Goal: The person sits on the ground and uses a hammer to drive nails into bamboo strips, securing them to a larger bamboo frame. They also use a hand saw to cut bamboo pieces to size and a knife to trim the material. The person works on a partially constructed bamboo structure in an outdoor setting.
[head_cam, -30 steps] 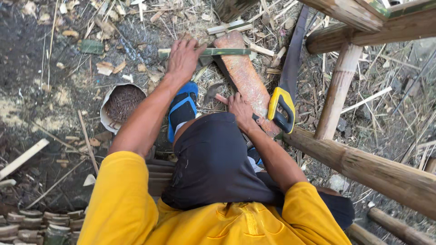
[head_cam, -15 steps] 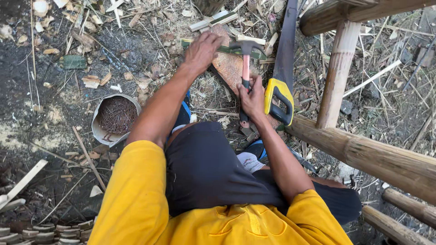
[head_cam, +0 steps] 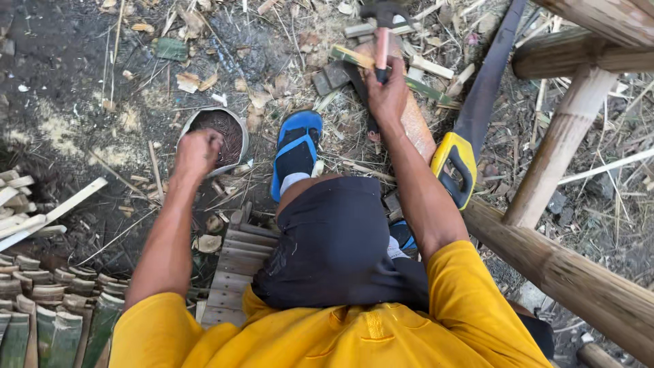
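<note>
My right hand (head_cam: 387, 92) grips the red handle of a hammer (head_cam: 382, 27), whose dark head points away at the top of the view above a brown wood block (head_cam: 417, 123). A split green bamboo strip (head_cam: 422, 87) lies across that block. My left hand (head_cam: 197, 151) is closed over the round bowl of nails (head_cam: 228, 133) on the ground at the left; I cannot see what is in its fingers. My foot in a blue sandal (head_cam: 294, 151) rests between the bowl and the block.
A handsaw with a yellow and black handle (head_cam: 458, 163) leans beside the block. A bamboo frame (head_cam: 558, 146) rises at the right. Cut bamboo slats (head_cam: 48, 307) are stacked at the lower left. Chips and sticks litter the dirt.
My left hand left the bamboo strip on the block and moved back to the bowl of nails. My right hand picked up the hammer and pushed it forward over the block.
</note>
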